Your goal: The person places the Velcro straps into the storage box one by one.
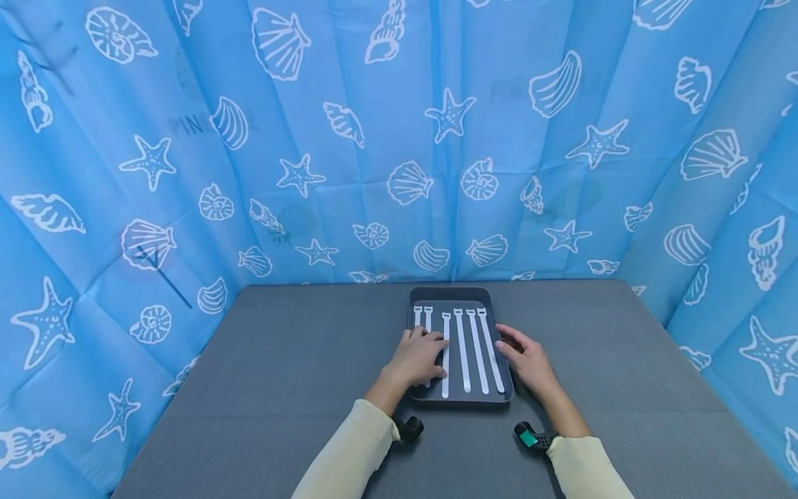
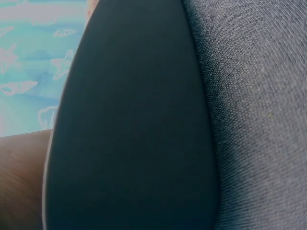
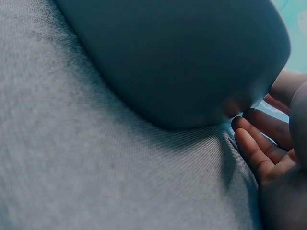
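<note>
A dark grey rectangular tray (image 1: 461, 400) sits on the table, with several white cable straps (image 1: 464, 350) laid lengthwise inside, slotted heads toward the far side. My left hand (image 1: 416, 357) reaches over the tray's left side, fingers spread and loosely bent above the straps there. It covers the middle and lower parts of the two leftmost straps; its index finger and thumb come up to the third strap (image 1: 445, 326). At the tray's right rim is my right hand (image 1: 526, 357), thumb and index finger against the edge. Its other fingers (image 3: 254, 148) extend beside the tray's outer wall (image 3: 182, 62).
Grey cloth covers the table (image 1: 299, 360). A blue curtain (image 1: 386, 229) with white shell and starfish prints hangs behind and along both sides. Each wrist wears a black camera mount, the left one (image 1: 410, 430) close to the tray's near left corner.
</note>
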`<state>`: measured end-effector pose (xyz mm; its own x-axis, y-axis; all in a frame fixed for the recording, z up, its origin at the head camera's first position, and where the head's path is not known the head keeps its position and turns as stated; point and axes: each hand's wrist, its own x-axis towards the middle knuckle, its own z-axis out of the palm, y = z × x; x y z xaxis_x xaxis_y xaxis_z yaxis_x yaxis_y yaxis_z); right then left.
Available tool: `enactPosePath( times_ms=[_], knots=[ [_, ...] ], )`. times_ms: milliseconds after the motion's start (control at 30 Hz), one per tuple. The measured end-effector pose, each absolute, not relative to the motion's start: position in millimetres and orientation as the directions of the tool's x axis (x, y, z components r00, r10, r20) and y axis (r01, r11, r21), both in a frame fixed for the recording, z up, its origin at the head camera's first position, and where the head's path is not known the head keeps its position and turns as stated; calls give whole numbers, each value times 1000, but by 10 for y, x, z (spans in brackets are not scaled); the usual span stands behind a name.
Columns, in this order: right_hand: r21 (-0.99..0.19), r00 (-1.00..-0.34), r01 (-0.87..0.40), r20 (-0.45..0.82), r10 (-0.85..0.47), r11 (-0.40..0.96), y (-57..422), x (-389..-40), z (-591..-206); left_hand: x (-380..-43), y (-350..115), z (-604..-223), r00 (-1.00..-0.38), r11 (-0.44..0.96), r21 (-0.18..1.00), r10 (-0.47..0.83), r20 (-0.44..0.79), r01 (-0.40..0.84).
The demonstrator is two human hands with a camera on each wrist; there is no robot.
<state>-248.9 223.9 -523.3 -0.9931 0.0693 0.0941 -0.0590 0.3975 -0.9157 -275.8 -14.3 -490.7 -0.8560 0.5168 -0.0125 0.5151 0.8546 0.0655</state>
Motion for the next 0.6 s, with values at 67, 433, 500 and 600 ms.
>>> enactPosePath(
  times_ms=[67,433,500,600],
  knots=[
    [-914,-993,-60,95,68,401,2238,-2488,-5233,-2755,-146,-4906,-854,854,52,520,-19,518],
    [-914,-992,-69,104,67,399,2241,-2476,-5216,-2761,-142,-4879,-847,847,24,531,-34,531],
    [-915,-992,-70,105,66,398,2239,-2472,-5217,-2774,-138,-4873,-847,848,28,530,-40,529],
    [-917,-992,-72,105,63,393,2234,-2468,-5222,-2803,-133,-4872,-850,851,29,525,-42,524]
  ],
)
